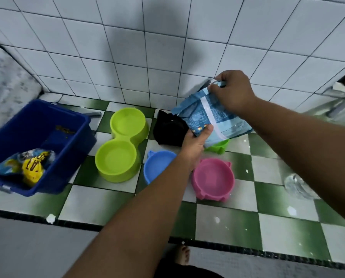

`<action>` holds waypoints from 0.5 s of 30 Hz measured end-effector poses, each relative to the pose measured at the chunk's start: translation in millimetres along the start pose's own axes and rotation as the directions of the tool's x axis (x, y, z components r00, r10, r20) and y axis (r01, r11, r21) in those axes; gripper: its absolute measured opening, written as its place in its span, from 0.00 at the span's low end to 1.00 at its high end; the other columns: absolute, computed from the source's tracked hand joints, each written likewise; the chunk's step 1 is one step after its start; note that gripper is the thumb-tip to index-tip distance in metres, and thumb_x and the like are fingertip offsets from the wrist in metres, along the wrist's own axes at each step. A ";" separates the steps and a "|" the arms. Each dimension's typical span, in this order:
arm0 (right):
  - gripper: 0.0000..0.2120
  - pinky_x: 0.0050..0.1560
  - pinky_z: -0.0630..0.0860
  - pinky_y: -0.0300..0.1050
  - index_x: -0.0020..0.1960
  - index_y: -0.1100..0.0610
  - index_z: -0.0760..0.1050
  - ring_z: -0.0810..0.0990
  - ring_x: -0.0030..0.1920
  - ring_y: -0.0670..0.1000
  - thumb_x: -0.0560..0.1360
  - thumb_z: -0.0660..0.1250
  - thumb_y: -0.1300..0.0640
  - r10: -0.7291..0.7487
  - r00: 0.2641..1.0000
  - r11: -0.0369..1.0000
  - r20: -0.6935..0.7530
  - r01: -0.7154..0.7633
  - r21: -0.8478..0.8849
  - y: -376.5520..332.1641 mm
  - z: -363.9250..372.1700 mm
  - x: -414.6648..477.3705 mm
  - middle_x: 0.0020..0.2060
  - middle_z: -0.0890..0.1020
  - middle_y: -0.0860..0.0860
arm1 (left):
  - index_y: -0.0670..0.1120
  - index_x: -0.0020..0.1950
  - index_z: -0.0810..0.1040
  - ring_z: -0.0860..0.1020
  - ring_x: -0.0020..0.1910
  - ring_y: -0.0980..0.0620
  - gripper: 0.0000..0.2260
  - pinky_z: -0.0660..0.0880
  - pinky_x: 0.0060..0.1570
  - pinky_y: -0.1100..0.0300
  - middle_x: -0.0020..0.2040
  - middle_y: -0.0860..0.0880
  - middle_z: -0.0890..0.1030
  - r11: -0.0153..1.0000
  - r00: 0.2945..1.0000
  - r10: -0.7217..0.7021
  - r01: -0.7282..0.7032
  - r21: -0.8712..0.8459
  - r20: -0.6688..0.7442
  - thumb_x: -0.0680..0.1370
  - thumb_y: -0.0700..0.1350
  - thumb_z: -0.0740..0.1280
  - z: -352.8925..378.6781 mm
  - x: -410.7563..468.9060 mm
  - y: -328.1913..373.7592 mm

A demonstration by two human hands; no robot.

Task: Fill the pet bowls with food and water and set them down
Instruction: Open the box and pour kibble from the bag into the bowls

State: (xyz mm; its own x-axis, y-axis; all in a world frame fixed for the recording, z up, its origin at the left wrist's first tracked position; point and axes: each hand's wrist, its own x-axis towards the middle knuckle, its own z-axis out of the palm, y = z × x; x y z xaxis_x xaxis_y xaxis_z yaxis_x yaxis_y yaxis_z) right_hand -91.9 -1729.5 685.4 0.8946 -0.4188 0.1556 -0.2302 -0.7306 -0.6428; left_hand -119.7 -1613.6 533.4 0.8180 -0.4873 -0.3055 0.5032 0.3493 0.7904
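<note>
Head cam: both hands on the food pouch, held above the bowls.
Left hand (pixel 195 141) grips the light-blue food pouch (pixel 209 117) at its lower edge, thumb on the front; right hand (pixel 231 91) pinches its top edge. The pouch hangs over the black bowl (pixel 169 129) and small green bowl (pixel 219 146). Lime double bowl (pixel 123 145), blue bowl (pixel 157 165) and pink bowl (pixel 213 177) sit on the checkered floor (pixel 227 223). The blue bin (pixel 37 121) at left holds a yellow-blue packet (pixel 31 167).

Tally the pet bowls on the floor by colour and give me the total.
Green: 2, the double bowl and a small bowl partly hidden under the food bag
Black: 1, the black bowl
Blue: 1, the blue bowl
Pink: 1, the pink bowl
Total: 5
</note>
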 end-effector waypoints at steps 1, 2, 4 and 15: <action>0.07 0.46 0.76 0.43 0.49 0.59 0.81 0.79 0.42 0.50 0.74 0.70 0.56 0.003 1.000 1.000 0.014 -0.003 -0.018 2.0 1.7 2.2 0.41 0.82 0.52 | 0.44 0.70 0.75 0.82 0.62 0.42 0.47 0.76 0.66 0.40 0.63 0.43 0.83 1.000 1.000 -0.023 0.023 -0.012 -0.009 0.57 0.63 0.84 1.4 3.4 -4.6; 0.07 0.47 0.76 0.43 0.50 0.59 0.81 0.79 0.43 0.51 0.75 0.70 0.56 0.002 1.000 0.999 0.029 -0.001 -0.032 3.5 4.1 4.4 0.42 0.81 0.53 | 0.44 0.71 0.74 0.82 0.62 0.42 0.48 0.77 0.65 0.41 0.63 0.42 0.83 0.999 0.999 -0.048 0.048 -0.015 -0.013 0.57 0.63 0.84 2.4 6.3 -8.1; 0.06 0.46 0.74 0.42 0.49 0.59 0.80 0.78 0.44 0.51 0.75 0.70 0.57 -0.008 0.998 0.998 0.055 0.012 -0.061 5.9 8.9 6.9 0.42 0.81 0.54 | 0.44 0.73 0.72 0.83 0.60 0.44 0.45 0.79 0.63 0.44 0.64 0.43 0.83 0.994 0.994 -0.106 0.106 0.008 -0.021 0.62 0.61 0.82 3.8 6.1 -10.5; 0.07 0.41 0.68 0.39 0.46 0.62 0.81 0.77 0.43 0.51 0.73 0.68 0.58 0.009 0.995 0.989 0.102 0.007 -0.148 22.5 28.7 23.8 0.40 0.80 0.55 | 0.44 0.74 0.70 0.79 0.63 0.43 0.23 0.80 0.60 0.46 0.68 0.41 0.78 0.975 0.975 -0.220 0.221 -0.024 0.044 0.82 0.54 0.66 12.7 16.4 -24.3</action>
State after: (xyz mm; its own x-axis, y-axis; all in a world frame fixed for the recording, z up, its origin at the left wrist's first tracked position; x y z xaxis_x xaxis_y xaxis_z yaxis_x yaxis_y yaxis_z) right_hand -64.8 -1740.4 653.1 0.9272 -0.3676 0.0724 -0.2784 -0.8053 -0.5235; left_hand -122.1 -1640.2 515.9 0.6746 -0.5866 -0.4480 0.6780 0.2524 0.6904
